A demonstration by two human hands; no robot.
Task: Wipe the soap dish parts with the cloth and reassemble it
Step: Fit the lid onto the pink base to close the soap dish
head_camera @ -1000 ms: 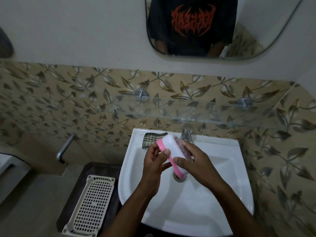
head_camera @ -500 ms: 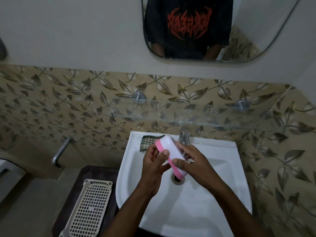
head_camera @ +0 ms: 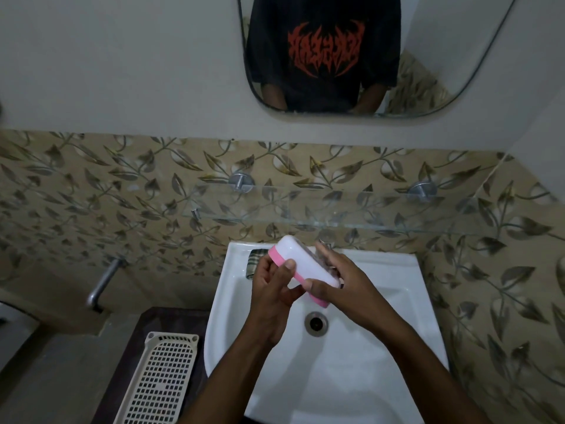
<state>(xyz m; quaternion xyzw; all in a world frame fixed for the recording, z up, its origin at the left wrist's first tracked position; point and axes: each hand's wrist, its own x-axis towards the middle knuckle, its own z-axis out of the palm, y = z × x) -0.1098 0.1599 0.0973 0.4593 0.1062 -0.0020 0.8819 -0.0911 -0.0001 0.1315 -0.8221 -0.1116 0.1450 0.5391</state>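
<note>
Together, we held the soap dish (head_camera: 305, 268) tilted above the sink's (head_camera: 382, 301) back edge, our left hand (head_camera: 272, 296) pinching its pink band, our right hand (head_camera: 342, 286) clamped around its lower end, likely so drips fell into the basin. The cloth (head_camera: 253, 264) lay at the sink's back-left corner, within reach.
</note>
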